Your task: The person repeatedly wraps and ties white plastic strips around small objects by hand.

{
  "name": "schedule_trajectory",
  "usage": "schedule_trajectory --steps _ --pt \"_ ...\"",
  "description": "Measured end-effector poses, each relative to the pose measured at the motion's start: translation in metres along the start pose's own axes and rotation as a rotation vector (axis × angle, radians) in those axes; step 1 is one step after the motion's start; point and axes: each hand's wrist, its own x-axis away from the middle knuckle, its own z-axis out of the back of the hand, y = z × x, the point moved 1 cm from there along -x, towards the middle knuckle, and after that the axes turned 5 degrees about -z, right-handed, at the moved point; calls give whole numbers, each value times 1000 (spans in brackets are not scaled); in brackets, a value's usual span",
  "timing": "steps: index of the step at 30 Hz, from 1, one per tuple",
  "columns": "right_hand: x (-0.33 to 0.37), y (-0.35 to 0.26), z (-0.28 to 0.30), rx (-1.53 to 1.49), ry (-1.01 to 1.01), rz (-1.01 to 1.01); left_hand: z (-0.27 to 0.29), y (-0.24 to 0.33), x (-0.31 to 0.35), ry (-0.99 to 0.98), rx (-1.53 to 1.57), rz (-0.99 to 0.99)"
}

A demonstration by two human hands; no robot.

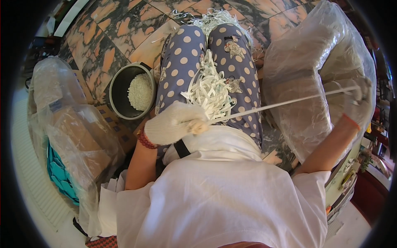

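Note:
A narrow white strip runs taut from my lap out to the far right. My left hand, in a knitted off-white glove, is closed around its near end just above my lap. At the other end my right hand, gloved too and smeared by motion, grips the strip beside a large plastic bag. A tangled heap of loose white strips lies on my thighs, over polka-dot trousers. More strips are bunched beyond my knees.
Left of my legs stands a round metal pot with white pellets in it. A clear plastic bag bulges on the right. At left, plastic-wrapped cardboard sits by teal pieces. Marbled tiles cover the floor.

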Motion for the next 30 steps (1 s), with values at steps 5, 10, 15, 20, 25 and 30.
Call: schedule_trajectory --steps 5,10,15,20,25,30 --pt "-59 -80 120 -362 -195 -9 12 -8 15 -20 -103 151" --pt "-58 -91 144 17 381 296 20 -11 19 217 -128 4" --pt "-33 -32 124 1445 375 199 63 -29 60 801 150 346" --pt "10 25 47 2145 -15 219 105 -100 102 1083 -29 480" --pt "66 50 -72 1658 53 580 128 -166 127 1125 -298 578" --pt "114 133 -171 1152 -575 324 132 -182 128 996 -719 645"
